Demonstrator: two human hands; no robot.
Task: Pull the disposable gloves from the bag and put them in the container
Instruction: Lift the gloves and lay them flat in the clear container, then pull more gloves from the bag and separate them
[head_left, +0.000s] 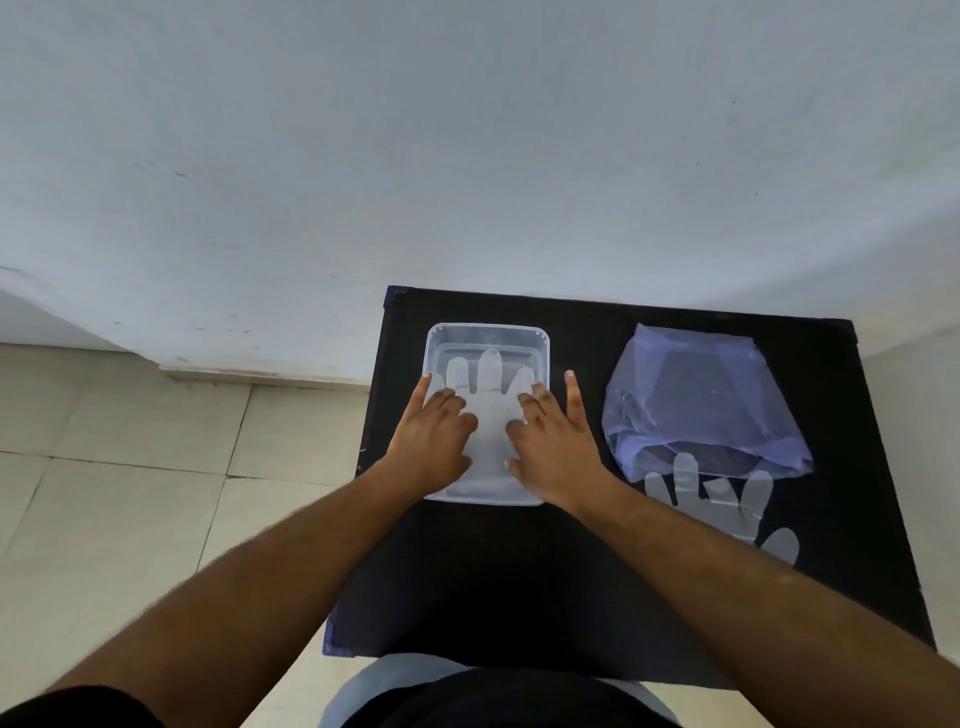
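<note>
A clear rectangular plastic container (487, 332) sits on the left part of a black table (519, 571). A translucent disposable glove (488, 405) lies flat inside it, fingers pointing away from me. My left hand (434, 434) rests on the glove's left side and the container's left rim. My right hand (556, 436) presses on its right side, index finger stretched past the right rim. To the right lies a bluish transparent bag (696, 405). Another glove (722, 504) sticks out of its near opening, fingers partly under the bag.
The table stands against a pale wall (467, 156). Light floor tiles (130, 467) lie to the left. My lap in dark clothing (493, 696) is at the table's near edge.
</note>
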